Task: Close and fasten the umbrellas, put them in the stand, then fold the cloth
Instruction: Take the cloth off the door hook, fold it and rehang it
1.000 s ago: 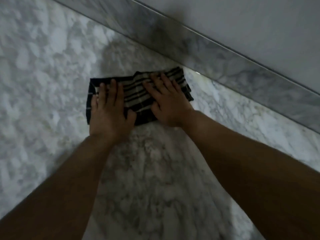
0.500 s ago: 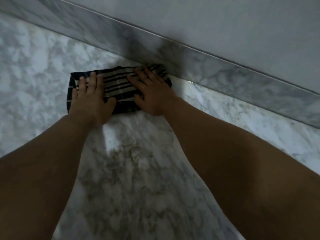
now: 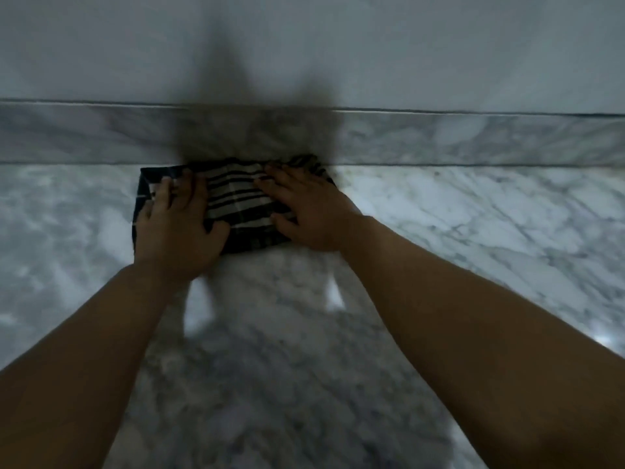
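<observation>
Since half a second before, the view had swung to face the wall squarely, so the marble skirting (image 3: 473, 137) that had run at a slant now lay level across the frame; the hands had kept their places on the cloth. The cloth (image 3: 236, 194), dark with pale stripes and already folded into a compact rectangle, lay on the marble floor (image 3: 473, 214) with its far edge right against the skirting. Its long axis ran left to right, parallel to the wall. The left hand (image 3: 176, 228) rested flat and open on the cloth's left end, fingers spread and pointing toward the wall. The right hand (image 3: 307, 214) lay flat and open on the right end, angled slightly inward. The two hands were apart, with a striped band of cloth showing between them, and neither gripped anything. Each hand sat over its own end, so either looked equally placed to bring one end across. No umbrellas or stand were in view.
</observation>
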